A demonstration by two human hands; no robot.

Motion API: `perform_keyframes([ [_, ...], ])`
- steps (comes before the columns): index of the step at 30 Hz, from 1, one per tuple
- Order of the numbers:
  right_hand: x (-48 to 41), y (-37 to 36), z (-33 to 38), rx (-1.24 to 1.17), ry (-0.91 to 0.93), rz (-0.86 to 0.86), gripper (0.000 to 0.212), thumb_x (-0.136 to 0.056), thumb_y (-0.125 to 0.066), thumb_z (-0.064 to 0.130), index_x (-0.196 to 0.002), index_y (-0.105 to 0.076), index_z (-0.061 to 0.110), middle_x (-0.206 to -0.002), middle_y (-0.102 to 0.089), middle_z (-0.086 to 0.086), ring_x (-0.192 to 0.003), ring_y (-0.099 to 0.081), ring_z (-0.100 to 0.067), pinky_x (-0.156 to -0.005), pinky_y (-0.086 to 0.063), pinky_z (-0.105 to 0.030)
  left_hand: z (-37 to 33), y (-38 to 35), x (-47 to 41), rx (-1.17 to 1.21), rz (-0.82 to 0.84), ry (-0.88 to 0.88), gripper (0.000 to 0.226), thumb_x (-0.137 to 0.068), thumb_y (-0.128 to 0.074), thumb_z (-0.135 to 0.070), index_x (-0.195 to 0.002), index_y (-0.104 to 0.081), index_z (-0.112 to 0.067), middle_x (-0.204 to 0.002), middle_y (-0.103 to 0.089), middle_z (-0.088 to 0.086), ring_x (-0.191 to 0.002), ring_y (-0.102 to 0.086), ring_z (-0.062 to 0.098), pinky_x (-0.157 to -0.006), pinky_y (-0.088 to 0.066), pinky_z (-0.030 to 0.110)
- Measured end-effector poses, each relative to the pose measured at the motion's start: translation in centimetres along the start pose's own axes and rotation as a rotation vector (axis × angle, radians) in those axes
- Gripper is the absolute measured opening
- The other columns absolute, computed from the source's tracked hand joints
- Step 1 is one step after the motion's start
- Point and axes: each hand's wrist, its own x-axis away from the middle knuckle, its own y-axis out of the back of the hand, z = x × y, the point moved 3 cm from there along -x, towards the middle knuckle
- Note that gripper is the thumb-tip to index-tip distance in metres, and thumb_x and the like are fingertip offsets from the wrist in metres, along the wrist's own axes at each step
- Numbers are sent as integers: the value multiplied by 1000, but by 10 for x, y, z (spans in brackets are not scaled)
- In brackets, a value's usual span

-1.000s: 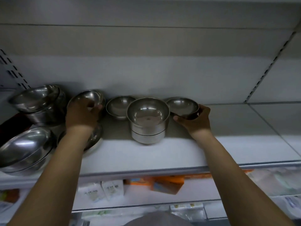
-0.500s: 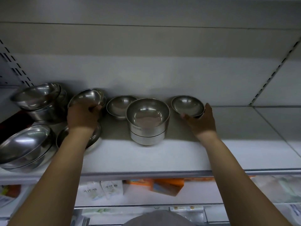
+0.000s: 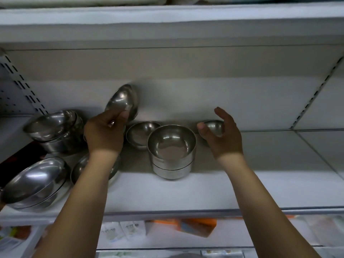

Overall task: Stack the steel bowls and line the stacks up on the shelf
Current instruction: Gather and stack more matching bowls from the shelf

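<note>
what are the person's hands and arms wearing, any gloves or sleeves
Nothing in view. The left hand and right hand are bare, no gloves or rings showing; the left forearm and right forearm are bare too, with no sleeves, watch or bracelet.

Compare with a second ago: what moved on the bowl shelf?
The left hand raised its bowl and tilted it on edge. The right hand still grips the small bowl, now tipped. The middle stack and the bowl behind it stayed put.
</note>
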Motion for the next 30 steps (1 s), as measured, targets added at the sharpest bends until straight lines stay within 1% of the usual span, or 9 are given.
perform_keyframes([
  [3,-1,3,7,-41,9,82,71,-81,-83,38,-145,-52,27,-147,-52,7,-131,-49,-11,-103,-42,-17,-36,-8,14,167,93,-13,26,-91,-75,-18,-89,-75,-44,-99,-75,-3,-91,-70,3,-89,-50,19],
  [5,-2,8,8,-103,8,162,77,-75,-84,48,-143,-52,29,-145,-55,8,-128,-52,-4,-99,-42,-8,-60,-15,25,170,211,-62,29,-89,-77,-16,-79,-76,-43,-97,-73,-7,-88,-68,-1,-86,-49,17],
  [8,0,20,7,-190,-22,290,97,-58,-80,75,-139,-50,30,-141,-60,6,-131,-56,-7,-108,-47,-25,-85,-34,48,222,444,-140,29,-86,-77,-6,-81,-75,-35,-99,-70,-7,-87,-66,-6,-83,-47,9],
  [10,-1,31,0,-229,-28,351,95,-63,-82,69,-140,-50,25,-133,-65,6,-128,-60,-12,-103,-52,-31,-93,-48,62,289,553,-180,27,-83,-78,-2,-81,-78,-29,-101,-70,-5,-91,-68,-4,-84,-48,11],
  [15,11,68,-16,-331,-110,372,92,-54,-86,44,-137,-52,26,-120,-73,11,-113,-68,-3,-85,-54,-18,-97,-74,85,348,621,-187,22,-76,-77,-26,-97,-76,-30,-104,-69,-13,-99,-64,-7,-89,-46,11],
  [20,21,92,-32,-274,-136,247,97,-53,-98,43,-136,-52,27,-124,-68,8,-113,-67,-8,-86,-56,-21,-94,-84,102,128,311,-322,26,-81,-81,-24,-107,-77,-17,-113,-68,-12,-114,-62,11,-99,-50,26],
  [23,31,103,-39,-196,-155,207,103,-51,-93,41,-141,-44,28,-128,-59,13,-116,-61,-6,-90,-56,-18,-83,-77,120,31,41,-199,49,-82,-83,-32,-125,-66,-17,-141,-54,0,-133,-44,7,-109,-32,14],
  [27,43,107,-53,-38,-182,215,100,-56,-96,41,-137,-38,34,-122,-50,22,-111,-55,1,-81,-48,-10,-67,-75,152,-53,-51,-11,97,-70,-84,-50,-142,-43,0,-149,-35,23,-140,-29,37,-115,-18,16],
  [30,49,107,-66,-10,-184,241,102,-55,-98,39,-135,-35,38,-121,-48,26,-116,-57,-6,-90,-48,-14,-55,-77,163,-4,-96,43,116,-65,-90,-46,-153,-28,-3,-158,-20,22,-148,-19,32,-119,-17,15],
])
